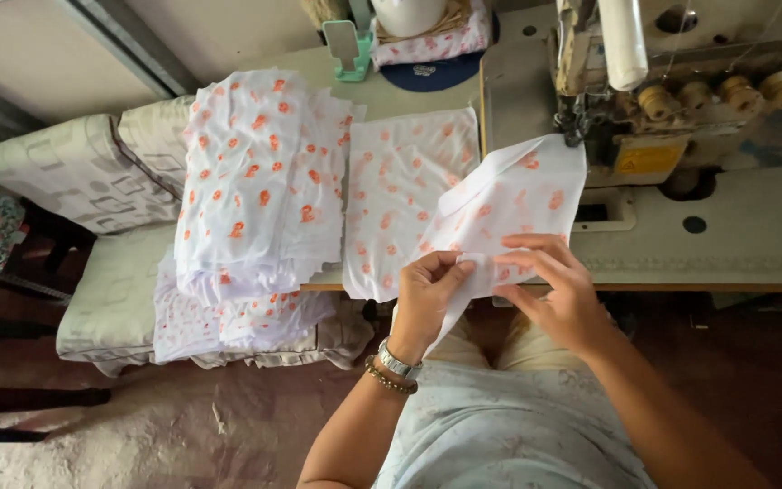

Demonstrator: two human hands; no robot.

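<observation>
At the front edge of the sewing table (pixel 735 237), the left hand (pixel 427 299) and right hand (pixel 554 290) pinch a white, orange-printed cloth piece (pixel 518 195), fingers closed on its near edge, far corner under the sewing machine (pixel 681 81). Edges seemingly being aligned; feeding would need them even.

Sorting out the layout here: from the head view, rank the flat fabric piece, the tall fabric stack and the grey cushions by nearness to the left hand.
From the left hand:
1. Flat fabric piece, just above it on the table.
2. Tall fabric stack, further left.
3. Grey cushions, far left.
</observation>
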